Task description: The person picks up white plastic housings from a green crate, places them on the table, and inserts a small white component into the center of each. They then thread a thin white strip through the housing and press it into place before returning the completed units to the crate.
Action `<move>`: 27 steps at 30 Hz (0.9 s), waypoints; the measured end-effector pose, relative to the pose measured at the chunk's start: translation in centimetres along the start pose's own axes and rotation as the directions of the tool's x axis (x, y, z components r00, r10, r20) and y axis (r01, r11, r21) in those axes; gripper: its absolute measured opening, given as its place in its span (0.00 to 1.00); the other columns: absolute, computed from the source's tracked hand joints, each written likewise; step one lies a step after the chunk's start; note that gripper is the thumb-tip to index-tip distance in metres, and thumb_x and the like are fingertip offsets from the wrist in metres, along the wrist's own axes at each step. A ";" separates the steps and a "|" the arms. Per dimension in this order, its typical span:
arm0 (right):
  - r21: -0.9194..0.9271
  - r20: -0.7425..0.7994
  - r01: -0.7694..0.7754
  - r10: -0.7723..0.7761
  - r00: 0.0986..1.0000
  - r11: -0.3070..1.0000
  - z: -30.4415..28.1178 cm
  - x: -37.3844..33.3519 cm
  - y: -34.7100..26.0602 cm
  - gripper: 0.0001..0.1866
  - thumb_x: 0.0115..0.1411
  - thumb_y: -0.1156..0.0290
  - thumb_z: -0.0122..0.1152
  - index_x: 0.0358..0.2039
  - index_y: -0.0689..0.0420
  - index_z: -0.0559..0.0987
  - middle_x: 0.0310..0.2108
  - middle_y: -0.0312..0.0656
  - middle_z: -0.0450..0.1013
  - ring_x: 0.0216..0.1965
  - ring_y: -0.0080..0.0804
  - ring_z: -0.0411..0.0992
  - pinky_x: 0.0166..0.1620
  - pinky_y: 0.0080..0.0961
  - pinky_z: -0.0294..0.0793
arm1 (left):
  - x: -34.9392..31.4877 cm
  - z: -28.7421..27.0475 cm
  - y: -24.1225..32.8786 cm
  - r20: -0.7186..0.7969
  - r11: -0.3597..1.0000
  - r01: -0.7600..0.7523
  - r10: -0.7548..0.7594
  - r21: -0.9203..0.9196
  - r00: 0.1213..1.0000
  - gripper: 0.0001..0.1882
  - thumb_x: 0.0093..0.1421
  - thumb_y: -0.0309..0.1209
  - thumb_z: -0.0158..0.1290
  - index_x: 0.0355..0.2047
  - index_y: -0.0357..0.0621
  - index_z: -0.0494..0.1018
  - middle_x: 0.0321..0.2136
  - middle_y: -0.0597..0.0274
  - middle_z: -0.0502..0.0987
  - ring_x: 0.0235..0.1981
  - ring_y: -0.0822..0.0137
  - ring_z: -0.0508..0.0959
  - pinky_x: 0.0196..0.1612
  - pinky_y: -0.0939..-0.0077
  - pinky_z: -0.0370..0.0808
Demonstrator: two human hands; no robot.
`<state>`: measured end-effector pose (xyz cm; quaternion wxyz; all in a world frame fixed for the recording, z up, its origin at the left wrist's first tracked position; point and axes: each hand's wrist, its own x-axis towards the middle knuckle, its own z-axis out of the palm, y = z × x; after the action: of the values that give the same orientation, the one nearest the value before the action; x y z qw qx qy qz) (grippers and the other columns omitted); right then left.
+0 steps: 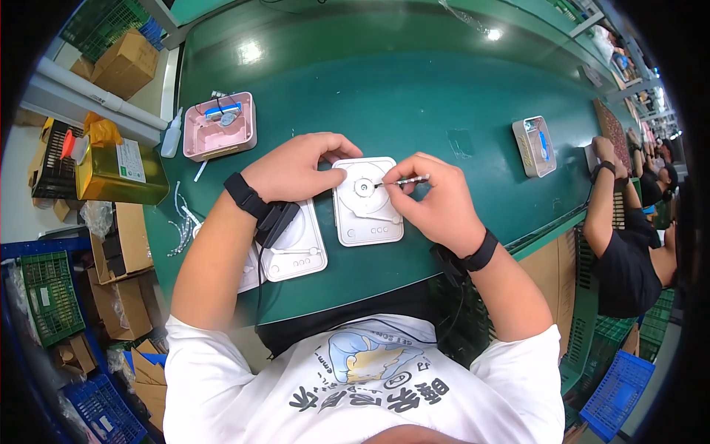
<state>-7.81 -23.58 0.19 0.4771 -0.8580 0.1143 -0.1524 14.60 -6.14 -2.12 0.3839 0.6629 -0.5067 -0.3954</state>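
Rounded white plastic case (pixel 370 228): lay flat on the smooth green worktop (pixel 414 96), its face moulded with a shallow circular outline, ringed hub (pixel 363 188) and small round buttons.
Left hand (pixel 302 166): at the case's ten o'clock, thumb touching its corner, thumb and forefinger parted; whether it gripped could not be told.
Right hand (pixel 438 195): at three o'clock, fingertips pinched on a slim, dark-and-pale mottled rod (pixel 414 179) directed toward the hub.
Second white rounded case (pixel 299 260): at eight o'clock.
Pink thick-walled plastic tray (pixel 222 150): farther out at ten o'clock.
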 end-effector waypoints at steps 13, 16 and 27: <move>0.041 0.067 -0.049 0.046 0.997 0.998 0.4 0.4 1.1 0.09 0.66 0.77 0.72 0.46 0.60 0.84 0.38 0.36 0.83 0.35 0.20 0.75 0.41 0.20 0.78 | -0.2 0.1 0.2 -0.015 1.000 0.011 -0.011 -0.008 1.000 0.21 0.67 0.31 0.60 0.59 0.36 0.80 0.50 0.52 0.85 0.52 0.62 0.85 0.57 0.66 0.81; 0.066 0.081 -0.088 0.083 0.993 0.994 0.2 0.4 0.9 0.09 0.66 0.77 0.72 0.45 0.60 0.83 0.38 0.38 0.83 0.33 0.20 0.75 0.40 0.21 0.78 | -0.1 0.0 0.1 -0.016 1.000 0.014 -0.014 -0.011 1.000 0.21 0.66 0.30 0.60 0.58 0.35 0.80 0.51 0.52 0.85 0.52 0.62 0.85 0.57 0.67 0.81; 0.038 -0.071 0.048 -0.045 0.996 0.998 1.8 -0.4 1.0 0.16 0.64 0.78 0.72 0.50 0.57 0.78 0.40 0.43 0.84 0.41 0.37 0.85 0.43 0.34 0.85 | -0.1 1.5 4.4 -0.085 0.894 -0.337 0.376 0.295 0.923 0.09 0.59 0.27 0.68 0.40 0.40 0.83 0.43 0.54 0.84 0.49 0.52 0.81 0.57 0.60 0.76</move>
<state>-7.53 -22.51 -1.62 0.4858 -0.8450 0.1079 -0.1959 11.62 -7.05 1.34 0.3885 0.6314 -0.6417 -0.1966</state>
